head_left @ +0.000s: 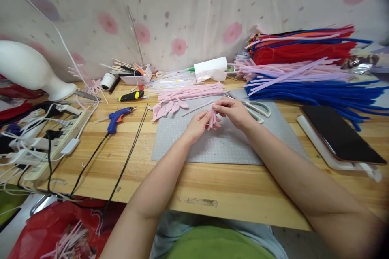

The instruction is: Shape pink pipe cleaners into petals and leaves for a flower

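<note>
Above the grey cutting mat [225,149], my left hand [199,124] is closed around a small bundle of pink pipe cleaners [212,118]. The fingers of my right hand [231,110] pinch the top of the same bundle. Just behind my left hand, a single pink pipe cleaner [194,109] lies on the mat. Several pink petal-shaped pieces [169,107] rest at the mat's far left corner. Scissors with pale green handles [259,109] lie beyond my right hand, partly hidden by it.
Pink pipe cleaners [191,91] lie behind the mat, with blue ones [316,93] at the right. A blue glue gun [117,119], a yellow-black utility knife [131,96] and a power strip [57,145] are on the left. A phone [343,135] lies at the right.
</note>
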A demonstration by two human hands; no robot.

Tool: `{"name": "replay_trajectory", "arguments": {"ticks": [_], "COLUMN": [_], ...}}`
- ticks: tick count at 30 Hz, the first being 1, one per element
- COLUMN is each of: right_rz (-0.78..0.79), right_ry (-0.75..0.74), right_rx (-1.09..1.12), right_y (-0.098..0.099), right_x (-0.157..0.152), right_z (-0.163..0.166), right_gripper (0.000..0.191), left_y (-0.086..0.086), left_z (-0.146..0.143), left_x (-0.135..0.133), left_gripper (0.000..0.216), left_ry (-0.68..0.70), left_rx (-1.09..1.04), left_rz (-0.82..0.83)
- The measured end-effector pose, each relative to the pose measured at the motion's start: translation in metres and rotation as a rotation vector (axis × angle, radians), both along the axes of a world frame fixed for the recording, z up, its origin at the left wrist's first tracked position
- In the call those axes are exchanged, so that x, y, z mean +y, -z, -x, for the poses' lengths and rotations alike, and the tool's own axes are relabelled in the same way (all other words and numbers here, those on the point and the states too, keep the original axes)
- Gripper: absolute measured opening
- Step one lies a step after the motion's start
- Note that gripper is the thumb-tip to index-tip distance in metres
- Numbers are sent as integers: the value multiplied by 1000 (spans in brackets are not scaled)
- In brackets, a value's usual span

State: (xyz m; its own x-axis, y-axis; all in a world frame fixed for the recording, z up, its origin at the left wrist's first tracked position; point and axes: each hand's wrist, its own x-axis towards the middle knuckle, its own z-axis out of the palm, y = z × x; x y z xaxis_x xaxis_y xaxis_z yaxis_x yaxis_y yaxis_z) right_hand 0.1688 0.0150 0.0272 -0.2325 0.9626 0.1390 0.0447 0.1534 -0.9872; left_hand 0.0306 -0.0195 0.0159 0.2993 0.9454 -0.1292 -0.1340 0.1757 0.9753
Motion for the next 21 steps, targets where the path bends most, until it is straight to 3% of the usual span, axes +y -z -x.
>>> {"name": "replay_trajectory", "arguments": {"ticks": [3,8,11,16,21], "right_rz": [40,-30,-73,-98,16], "right_ry": [-72,-12,5,1,-152], "right_rx": [-49,-55,-74,-149,-76], "right_y": [-2,-2,-1,7,21], "right_x": [0,-1,-1,2,3], "right_z": [-1,-1,0,6,19], "right_gripper": [28,29,27,21,27], "left_y": [4,13,13,11,10], "left_z": [1,0,2,10,13], "left_x": [2,5,6,10,14], "left_gripper": [34,35,27,19,13], "left_ry": [-19,-33,-172,-385,-544], "left_rx": [36,89,151,202,103], "left_rz": [-86,-228,-316,-268,-204]}}
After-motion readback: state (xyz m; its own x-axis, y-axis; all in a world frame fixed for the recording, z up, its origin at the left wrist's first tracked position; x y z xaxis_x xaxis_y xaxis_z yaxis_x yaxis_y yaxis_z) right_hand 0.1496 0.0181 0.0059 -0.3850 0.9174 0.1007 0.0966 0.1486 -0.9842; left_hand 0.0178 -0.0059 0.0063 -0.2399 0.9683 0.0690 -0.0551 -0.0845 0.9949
